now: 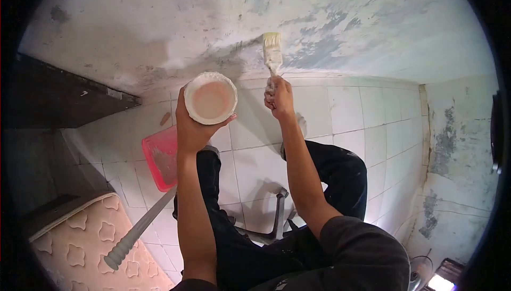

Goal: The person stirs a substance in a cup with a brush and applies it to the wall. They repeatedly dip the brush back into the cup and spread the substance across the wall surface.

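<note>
My left hand (192, 123) is wrapped round a white tub (195, 111) with a crusted rim, which holds some pale pinkish liquid. To its right, my right hand (279, 97) grips a paintbrush (272, 51) by its paint-smeared handle. The brush points away from me, its yellowish bristles at the stained wall (213, 19). Grey and dark patches spread over the wall around the bristles. The tub is in front of the wall, above the tiled floor.
A pink dustpan (147, 155) with a long grey handle (143, 222) lies at the left. Near it are a patterned mattress (90, 238) and a dark wooden panel (69, 91). White floor tiles (351, 110) run to the patchy right wall (463, 131). A chair base (279, 214) shows between my legs.
</note>
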`<state>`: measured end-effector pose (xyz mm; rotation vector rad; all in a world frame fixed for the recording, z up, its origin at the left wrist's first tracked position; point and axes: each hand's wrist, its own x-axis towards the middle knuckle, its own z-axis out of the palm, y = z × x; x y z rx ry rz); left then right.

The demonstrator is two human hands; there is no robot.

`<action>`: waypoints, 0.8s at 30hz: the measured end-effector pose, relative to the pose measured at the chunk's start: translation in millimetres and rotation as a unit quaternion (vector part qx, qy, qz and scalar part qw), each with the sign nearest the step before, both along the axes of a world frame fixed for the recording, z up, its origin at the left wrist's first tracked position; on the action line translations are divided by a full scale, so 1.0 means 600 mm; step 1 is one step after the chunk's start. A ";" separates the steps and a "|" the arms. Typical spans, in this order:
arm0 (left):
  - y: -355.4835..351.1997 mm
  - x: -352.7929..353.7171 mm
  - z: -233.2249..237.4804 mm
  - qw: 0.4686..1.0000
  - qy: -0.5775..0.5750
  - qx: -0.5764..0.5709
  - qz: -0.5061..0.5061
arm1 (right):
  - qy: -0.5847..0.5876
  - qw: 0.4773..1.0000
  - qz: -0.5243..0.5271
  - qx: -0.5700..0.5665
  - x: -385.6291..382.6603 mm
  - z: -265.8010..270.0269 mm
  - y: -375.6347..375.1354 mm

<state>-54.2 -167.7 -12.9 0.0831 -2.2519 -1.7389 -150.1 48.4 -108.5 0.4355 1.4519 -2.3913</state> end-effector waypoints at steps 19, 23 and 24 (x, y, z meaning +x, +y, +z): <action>-0.006 -0.002 -0.013 0.999 -0.045 -0.007 0.007 | -0.242 0.968 0.051 0.043 -0.009 -0.292 0.001; -0.007 -0.002 -0.012 0.998 -0.063 -0.015 0.000 | -0.235 0.970 0.029 0.062 -0.021 -0.291 0.002; -0.007 -0.002 -0.015 0.998 -0.064 -0.015 0.000 | -0.209 0.976 0.024 0.063 -0.026 -0.276 -0.003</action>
